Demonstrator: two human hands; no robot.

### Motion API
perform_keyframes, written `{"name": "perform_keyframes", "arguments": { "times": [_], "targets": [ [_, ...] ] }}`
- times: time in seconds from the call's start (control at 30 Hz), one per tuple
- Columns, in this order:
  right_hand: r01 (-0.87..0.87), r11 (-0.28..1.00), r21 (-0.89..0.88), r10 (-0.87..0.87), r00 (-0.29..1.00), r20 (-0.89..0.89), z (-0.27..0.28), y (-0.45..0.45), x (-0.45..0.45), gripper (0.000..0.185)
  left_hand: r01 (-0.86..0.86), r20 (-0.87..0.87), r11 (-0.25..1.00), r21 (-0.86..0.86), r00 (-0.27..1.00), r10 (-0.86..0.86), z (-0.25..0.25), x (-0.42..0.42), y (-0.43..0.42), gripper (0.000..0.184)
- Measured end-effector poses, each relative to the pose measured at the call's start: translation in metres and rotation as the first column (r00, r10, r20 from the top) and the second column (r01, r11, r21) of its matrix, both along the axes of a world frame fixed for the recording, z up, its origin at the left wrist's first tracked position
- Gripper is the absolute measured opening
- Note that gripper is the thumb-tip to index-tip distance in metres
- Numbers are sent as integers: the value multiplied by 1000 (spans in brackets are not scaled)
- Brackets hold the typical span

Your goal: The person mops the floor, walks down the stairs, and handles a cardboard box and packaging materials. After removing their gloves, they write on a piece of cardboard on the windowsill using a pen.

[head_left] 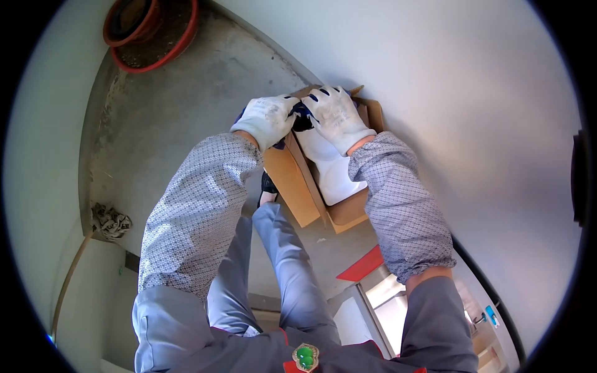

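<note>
My left hand [267, 119], in a white glove with a dark blue palm, curls its fingers round a dark, crumpled-looking item [303, 118]. The same item is pinched from the other side by my right hand [337, 117], gloved alike. Its kind cannot be made out, as the gloves cover most of it. Both hands are close together over the far end of an open cardboard box [291, 186], whose flaps stand out at the sides. Inside the box lies a smooth white object [336, 177], partly hidden by my right hand and forearm.
A pale wall [472, 118] runs close along the box's right side. Red-rimmed round tubs [186, 37] stand on the concrete floor [186, 99] at the upper left. A mop head [111, 222] rests by the left wall. A red panel [362, 263] shows below the box.
</note>
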State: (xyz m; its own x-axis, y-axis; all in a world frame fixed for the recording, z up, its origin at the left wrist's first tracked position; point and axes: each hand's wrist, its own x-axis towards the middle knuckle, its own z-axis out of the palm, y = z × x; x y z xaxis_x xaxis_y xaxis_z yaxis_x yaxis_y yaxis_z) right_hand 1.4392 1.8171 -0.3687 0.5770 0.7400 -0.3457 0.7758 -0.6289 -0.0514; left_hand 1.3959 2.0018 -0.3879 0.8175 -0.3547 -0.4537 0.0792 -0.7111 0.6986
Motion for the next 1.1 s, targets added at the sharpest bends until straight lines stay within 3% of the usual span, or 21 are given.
{"name": "perform_keyframes", "arguments": {
  "times": [0.17,0.27,0.37,0.43,0.5,0.6,0.7,0.77,0.8,0.83,0.97,1.1],
  "targets": [
    [-50,998,-26,50,999,-12,3,-3,0,10,82,-40,995,65,996,-80,14,8,-6,33],
    [-52,999,14,52,999,5,-3,-8,-5,9,39,38,999,-15,999,-38,5,3,-6,28],
    [-50,996,68,46,997,60,-13,-8,-9,10,-101,43,985,-140,993,108,-9,-1,-6,26],
    [-61,996,69,57,996,65,-17,-8,-10,12,-238,-189,932,-274,963,191,-12,-1,-1,25],
    [-74,993,92,67,995,75,-24,-9,-14,15,-443,-454,834,-330,849,272,-6,0,3,24],
    [-90,984,156,77,993,87,-28,-8,-17,19,-422,-410,826,-373,874,261,-20,-2,6,24],
    [-96,977,189,86,994,63,-27,-11,-14,22,-434,-575,857,-279,790,213,-5,7,8,26],
    [-120,976,183,110,992,64,-21,-9,-11,22,-96,-117,978,-184,990,75,-8,6,7,27],
    [-111,984,142,104,993,61,-15,-7,-11,22,55,114,996,-72,992,-47,-7,5,7,27],
    [-103,989,103,98,994,58,-9,-6,-12,22,120,92,993,23,988,-122,-5,4,5,28],
    [-83,997,-7,82,994,-71,2,3,-4,15,138,184,990,-7,974,-134,2,-1,4,27],
    [-209,978,-10,208,977,-40,-10,-6,-5,22,-86,193,989,-124,975,109,-10,-12,-4,24]
  ]
}}
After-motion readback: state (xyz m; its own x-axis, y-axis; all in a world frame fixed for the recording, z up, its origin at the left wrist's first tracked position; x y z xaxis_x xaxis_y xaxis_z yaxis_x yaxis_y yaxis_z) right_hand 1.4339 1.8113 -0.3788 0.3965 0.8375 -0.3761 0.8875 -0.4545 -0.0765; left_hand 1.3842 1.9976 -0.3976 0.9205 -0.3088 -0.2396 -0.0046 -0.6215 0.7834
